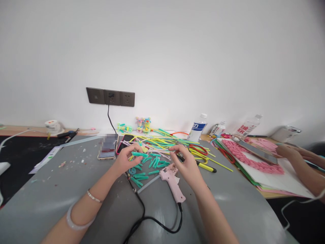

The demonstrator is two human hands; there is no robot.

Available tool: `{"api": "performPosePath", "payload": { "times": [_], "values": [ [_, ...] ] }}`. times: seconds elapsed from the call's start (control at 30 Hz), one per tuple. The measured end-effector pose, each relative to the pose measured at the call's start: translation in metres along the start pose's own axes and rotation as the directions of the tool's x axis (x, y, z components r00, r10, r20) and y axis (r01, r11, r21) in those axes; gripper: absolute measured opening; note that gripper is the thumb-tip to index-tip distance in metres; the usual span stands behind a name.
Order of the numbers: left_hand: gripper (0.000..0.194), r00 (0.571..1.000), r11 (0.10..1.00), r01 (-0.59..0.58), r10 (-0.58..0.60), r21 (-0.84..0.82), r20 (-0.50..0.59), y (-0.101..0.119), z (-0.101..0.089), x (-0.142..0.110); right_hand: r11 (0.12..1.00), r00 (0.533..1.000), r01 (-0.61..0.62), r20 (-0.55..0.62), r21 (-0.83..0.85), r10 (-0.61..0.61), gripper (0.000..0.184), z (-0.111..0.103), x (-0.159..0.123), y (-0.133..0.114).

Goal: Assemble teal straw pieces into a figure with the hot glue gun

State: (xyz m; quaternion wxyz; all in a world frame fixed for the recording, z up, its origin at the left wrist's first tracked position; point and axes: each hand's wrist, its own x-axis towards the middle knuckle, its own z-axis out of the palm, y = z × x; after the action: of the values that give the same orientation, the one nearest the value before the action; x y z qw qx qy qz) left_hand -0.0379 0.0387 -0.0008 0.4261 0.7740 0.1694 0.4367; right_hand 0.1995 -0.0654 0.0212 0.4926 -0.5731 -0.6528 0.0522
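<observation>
My left hand [129, 159] pinches a short teal pipe cleaner piece [139, 154] between thumb and fingers. My right hand [185, 162] hovers over the pink glue gun [173, 184], its thumb and index finger bent and slightly apart with nothing visible between them. The glue gun lies on the grey table with a glue stick [149, 184] protruding from its back. Several more cut teal pieces [140, 176] are scattered between my hands. Behind them spreads a heap of long yellow, green and pale pipe cleaners [162, 139].
Two phones, one a grey phone [108, 146], lie at the left. A yellow utility knife [207, 167] is by my right hand. Small pipe cleaner figures [143, 124] and a white-capped bottle [197, 128] stand near the wall. Another person's hand [289, 151] works at the right. A black cord [162, 220] loops in front.
</observation>
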Motion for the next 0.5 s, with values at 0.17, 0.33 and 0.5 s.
{"api": "performPosePath", "payload": {
  "times": [0.17,0.33,0.5],
  "values": [
    [0.012,0.999,0.998,0.024,-0.021,0.065,-0.048,-0.006,-0.006,0.002,0.993,0.968,0.086,0.241,-0.078,-0.065,0.022,0.013,0.032,0.013],
    [0.012,0.997,0.995,0.019,-0.012,0.097,-0.071,-0.01,-0.01,0.003,0.986,0.945,0.085,0.324,-0.141,-0.035,0.026,0.031,0.051,0.026],
    [0.011,0.997,0.996,0.027,-0.02,0.091,-0.072,-0.009,-0.008,0.003,0.98,0.926,0.06,0.378,-0.188,0.016,0.017,0.038,0.056,0.033]
  ]
}}
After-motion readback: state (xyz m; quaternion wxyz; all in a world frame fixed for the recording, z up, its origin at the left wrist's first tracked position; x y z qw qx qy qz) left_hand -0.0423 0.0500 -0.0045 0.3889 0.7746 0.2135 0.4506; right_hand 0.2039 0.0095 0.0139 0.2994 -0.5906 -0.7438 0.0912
